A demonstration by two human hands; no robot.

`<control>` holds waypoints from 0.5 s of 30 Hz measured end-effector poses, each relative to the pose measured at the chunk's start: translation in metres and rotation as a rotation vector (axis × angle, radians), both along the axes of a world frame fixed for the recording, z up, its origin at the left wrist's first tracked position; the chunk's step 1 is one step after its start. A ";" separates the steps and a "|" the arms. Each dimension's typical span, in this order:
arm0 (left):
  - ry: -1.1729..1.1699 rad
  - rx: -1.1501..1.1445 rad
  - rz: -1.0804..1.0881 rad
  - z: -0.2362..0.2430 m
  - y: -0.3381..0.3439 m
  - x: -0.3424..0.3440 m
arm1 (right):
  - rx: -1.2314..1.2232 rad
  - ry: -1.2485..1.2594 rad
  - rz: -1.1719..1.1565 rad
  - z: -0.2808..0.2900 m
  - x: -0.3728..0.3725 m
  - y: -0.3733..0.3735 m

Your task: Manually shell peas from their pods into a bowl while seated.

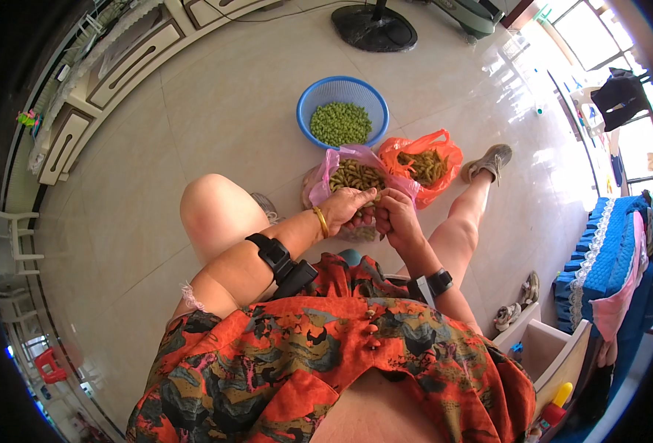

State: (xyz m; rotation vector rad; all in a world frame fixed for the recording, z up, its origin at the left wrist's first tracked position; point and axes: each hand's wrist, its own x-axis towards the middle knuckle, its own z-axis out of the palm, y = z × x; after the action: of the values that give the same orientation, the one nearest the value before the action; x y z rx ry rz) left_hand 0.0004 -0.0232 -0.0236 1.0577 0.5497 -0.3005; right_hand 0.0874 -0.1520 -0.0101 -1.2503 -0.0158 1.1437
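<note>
My left hand (348, 209) and my right hand (398, 215) meet in front of me, thumbs and fingers pinched close together. Between them is a bean pod, mostly hidden by the fingers. Just beyond, a pinkish-purple plastic bag (328, 164) stands open, full of brownish-green bean pods (356, 176). To its right, an orange plastic bag (440, 193) holds more pods (428, 167). Behind the bags sits a blue plastic basket (303, 100) with shelled green beans (339, 123) heaped in it.
My bent legs flank the bags on the tiled floor (223, 96). A black round stand base (374, 29) rests farther back. Pale drawer cabinets (131, 63) line the far left. An open drawer (544, 347) and blue quilted cloth (603, 244) are at right.
</note>
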 end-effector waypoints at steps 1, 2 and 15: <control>-0.008 -0.014 -0.017 -0.002 0.001 -0.001 | 0.006 -0.006 0.005 0.001 0.000 0.001; -0.012 -0.013 -0.013 -0.003 0.002 -0.001 | 0.006 -0.010 0.009 0.002 -0.001 0.001; 0.034 0.026 -0.016 0.004 -0.002 -0.002 | -0.014 -0.001 -0.038 -0.007 -0.006 0.000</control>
State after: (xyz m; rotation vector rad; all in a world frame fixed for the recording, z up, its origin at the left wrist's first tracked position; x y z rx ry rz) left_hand -0.0013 -0.0248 -0.0198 1.0844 0.5772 -0.3265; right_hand 0.0819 -0.1517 -0.0167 -1.2588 0.0159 1.1119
